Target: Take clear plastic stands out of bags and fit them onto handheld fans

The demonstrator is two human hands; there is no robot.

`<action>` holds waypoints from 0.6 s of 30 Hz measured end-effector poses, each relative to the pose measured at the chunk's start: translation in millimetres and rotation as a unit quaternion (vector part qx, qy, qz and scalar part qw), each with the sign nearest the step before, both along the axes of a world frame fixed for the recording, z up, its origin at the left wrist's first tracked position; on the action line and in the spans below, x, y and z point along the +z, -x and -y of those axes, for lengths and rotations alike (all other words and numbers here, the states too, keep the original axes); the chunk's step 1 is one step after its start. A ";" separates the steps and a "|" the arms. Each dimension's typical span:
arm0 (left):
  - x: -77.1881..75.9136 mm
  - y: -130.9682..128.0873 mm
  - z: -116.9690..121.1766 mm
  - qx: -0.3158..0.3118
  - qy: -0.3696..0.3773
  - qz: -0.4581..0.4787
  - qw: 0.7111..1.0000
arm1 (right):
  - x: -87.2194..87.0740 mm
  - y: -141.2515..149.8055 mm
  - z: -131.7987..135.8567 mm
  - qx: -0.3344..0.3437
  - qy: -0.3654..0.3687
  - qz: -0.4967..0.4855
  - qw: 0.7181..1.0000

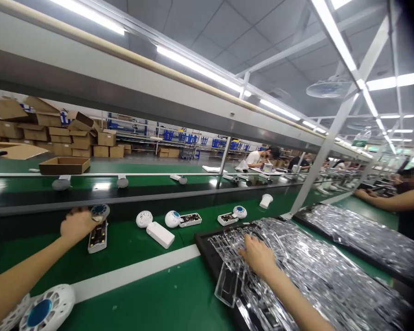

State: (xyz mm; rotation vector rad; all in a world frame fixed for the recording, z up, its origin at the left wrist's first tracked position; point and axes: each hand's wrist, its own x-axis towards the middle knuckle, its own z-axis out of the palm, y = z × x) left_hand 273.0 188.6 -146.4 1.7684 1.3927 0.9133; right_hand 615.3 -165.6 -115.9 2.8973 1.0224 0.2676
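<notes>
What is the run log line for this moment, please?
left hand: at round white-and-blue part | right hand: on clear plastic blister trays | beside left hand: white circuit-board housing

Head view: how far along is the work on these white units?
Little looks done: the white housings on the bench lie open, circuit boards showing, beside separate round covers. In hand: the left hand is over one housing, the right hand is in the clear plastic trays. Left: the trays are heavily stacked.
</notes>
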 end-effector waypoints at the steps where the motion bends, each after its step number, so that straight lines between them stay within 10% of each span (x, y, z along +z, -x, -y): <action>1: 2.3 -5.4 0.3 0.004 -0.006 -0.025 1.000 | -3.2 -1.3 -0.6 0.002 0.012 0.001 1.000; 7: -6.4 -99.9 13.5 -0.032 0.165 -0.081 0.983 | 2.8 1.9 -0.5 0.009 0.046 0.001 0.999; 12: -18.2 -125.6 23.8 -0.043 0.235 0.063 0.969 | 29.1 -0.4 16.9 0.031 -0.113 -0.160 0.980; 18: 31.0 -82.6 51.1 -0.176 0.202 0.333 0.904 | 47.7 59.1 -8.0 0.190 -0.279 -0.511 0.791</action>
